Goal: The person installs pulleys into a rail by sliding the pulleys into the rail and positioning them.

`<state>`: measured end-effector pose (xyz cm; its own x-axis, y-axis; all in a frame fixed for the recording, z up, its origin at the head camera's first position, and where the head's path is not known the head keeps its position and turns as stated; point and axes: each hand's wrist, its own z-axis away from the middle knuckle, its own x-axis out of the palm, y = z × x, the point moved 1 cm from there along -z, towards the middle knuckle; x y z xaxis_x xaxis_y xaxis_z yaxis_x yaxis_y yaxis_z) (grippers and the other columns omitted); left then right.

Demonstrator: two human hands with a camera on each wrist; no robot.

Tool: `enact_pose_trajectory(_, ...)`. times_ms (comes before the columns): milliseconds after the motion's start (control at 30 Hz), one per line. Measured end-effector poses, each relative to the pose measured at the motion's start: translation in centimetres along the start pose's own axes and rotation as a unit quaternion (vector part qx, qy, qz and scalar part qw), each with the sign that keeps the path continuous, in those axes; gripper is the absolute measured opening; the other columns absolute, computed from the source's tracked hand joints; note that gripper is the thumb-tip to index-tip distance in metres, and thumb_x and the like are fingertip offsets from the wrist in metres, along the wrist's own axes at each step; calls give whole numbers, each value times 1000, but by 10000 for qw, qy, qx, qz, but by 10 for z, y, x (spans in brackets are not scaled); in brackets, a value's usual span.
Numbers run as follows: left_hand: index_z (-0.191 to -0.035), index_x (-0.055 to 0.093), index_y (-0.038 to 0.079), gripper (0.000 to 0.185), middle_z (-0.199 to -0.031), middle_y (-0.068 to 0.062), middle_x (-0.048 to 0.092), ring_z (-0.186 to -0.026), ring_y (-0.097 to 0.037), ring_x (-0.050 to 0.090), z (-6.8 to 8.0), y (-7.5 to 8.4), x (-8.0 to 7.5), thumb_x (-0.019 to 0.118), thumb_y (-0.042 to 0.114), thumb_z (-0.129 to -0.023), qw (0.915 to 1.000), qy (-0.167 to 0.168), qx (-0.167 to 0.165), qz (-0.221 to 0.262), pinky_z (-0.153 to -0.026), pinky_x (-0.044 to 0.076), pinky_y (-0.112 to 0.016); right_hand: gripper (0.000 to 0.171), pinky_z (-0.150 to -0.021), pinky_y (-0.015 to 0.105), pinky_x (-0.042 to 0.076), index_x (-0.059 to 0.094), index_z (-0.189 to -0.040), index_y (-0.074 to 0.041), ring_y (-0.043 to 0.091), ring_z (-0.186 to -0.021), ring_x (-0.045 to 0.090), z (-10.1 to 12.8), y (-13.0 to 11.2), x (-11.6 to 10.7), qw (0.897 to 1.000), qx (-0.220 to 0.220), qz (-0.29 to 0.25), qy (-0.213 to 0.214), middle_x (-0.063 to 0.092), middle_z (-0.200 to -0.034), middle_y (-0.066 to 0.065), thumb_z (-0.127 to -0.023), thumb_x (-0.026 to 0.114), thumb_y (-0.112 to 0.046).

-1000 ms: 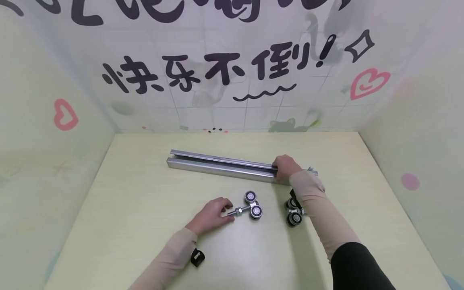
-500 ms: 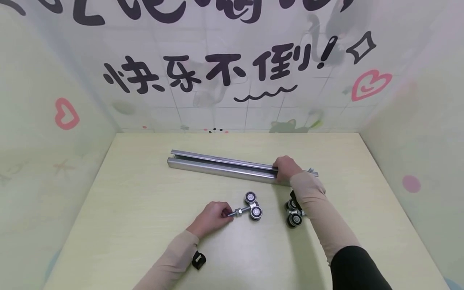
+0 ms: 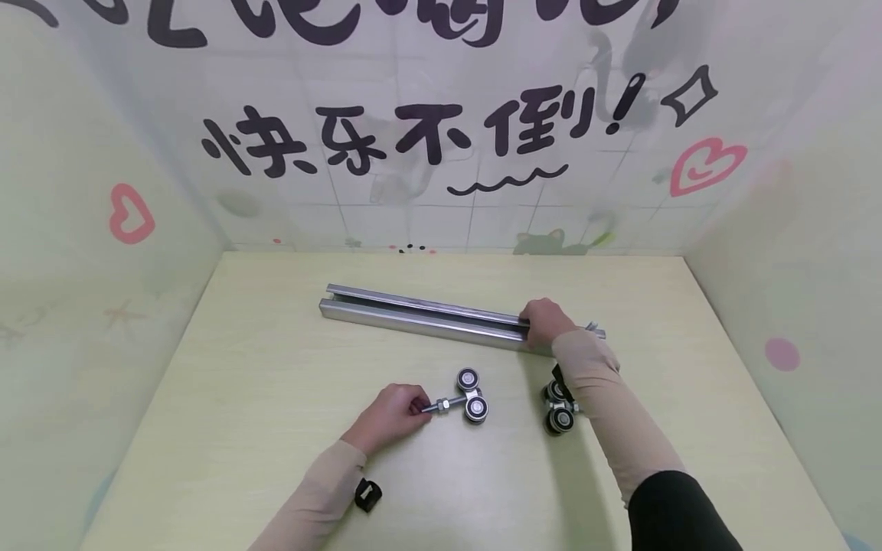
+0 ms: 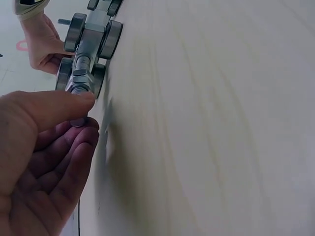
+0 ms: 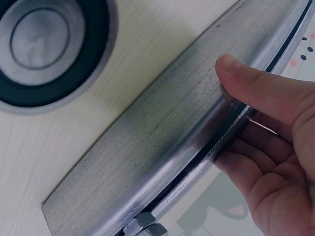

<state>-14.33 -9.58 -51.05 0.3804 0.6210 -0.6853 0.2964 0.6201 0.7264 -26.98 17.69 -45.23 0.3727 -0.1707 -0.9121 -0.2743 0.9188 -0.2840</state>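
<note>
On the table [image 3: 262,428] just ahead of my left hand [image 3: 389,415], the roller trolley [image 3: 463,396] lies on its side, and I pinch its threaded bolt [image 4: 81,78] between thumb and fingertips, likely because the stem is the easiest handle with the wheels pointing away from my grip. My right hand [image 3: 544,321] clamps the right end of the steel channel rail [image 3: 420,315], thumb on the near wall and fingers wrapped over the far lip, probably to keep it steady. A second roller trolley [image 3: 560,405] sits under my right forearm, untouched.
</note>
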Motion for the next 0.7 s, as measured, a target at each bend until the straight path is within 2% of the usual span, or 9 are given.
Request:
enact_pose_trajectory(167, -82, 65, 5, 9, -73, 1, 64, -66, -6, 57, 9, -6, -10, 70, 9, -76, 9999, 65, 11, -123, -61, 49, -18, 41, -78, 36, 50, 68, -96, 0, 24, -81, 59, -1, 1, 1, 10000, 32, -15, -20, 66, -93, 12, -56, 73, 4)
enact_pose_trajectory(267, -82, 66, 6, 8, -73, 1, 63, -65, -5, 57, 14, -9, -16, 70, 7, -75, 9993, 257, 92, -270, -61, 49, -18, 43, -80, 37, 50, 68, -98, 0, 25, -83, 59, -1, 2, 2, 10000, 52, -26, -20, 66, -95, 12, -56, 73, 4)
enact_pose_trajectory(367, -81, 66, 7, 9, -74, 2, 63, -66, -6, 56, 18, -11, -21, 71, 7, -74, 9955, 596, 372, -632, -61, 49, -19, 44, -81, 37, 49, 67, -100, 0, 25, -86, 59, -1, 2, 2, 10000, 72, -11, -24, 66, -97, 13, -57, 73, 3)
enact_pose_trajectory(500, -83, 65, 8, 12, -76, 3, 62, -68, -7, 55, 24, -14, -25, 73, 7, -73, 9858, 982, 781, -1120, -63, 49, -21, 44, -81, 37, 49, 67, -100, 1, 25, -86, 58, -1, 1, 1, 10000, 59, 28, 6, 66, -98, 13, -57, 72, 3)
enact_pose_trajectory(700, -84, 64, 8, 16, -79, 2, 63, -71, -9, 59, 27, -13, -31, 74, 5, -71, 9746, 1438, 1235, -1191, -66, 52, -22, 43, -78, 36, 49, 68, -98, 0, 24, -82, 57, 0, 0, 1, 10000, 47, 26, 12, 66, -96, 12, -56, 70, 4)
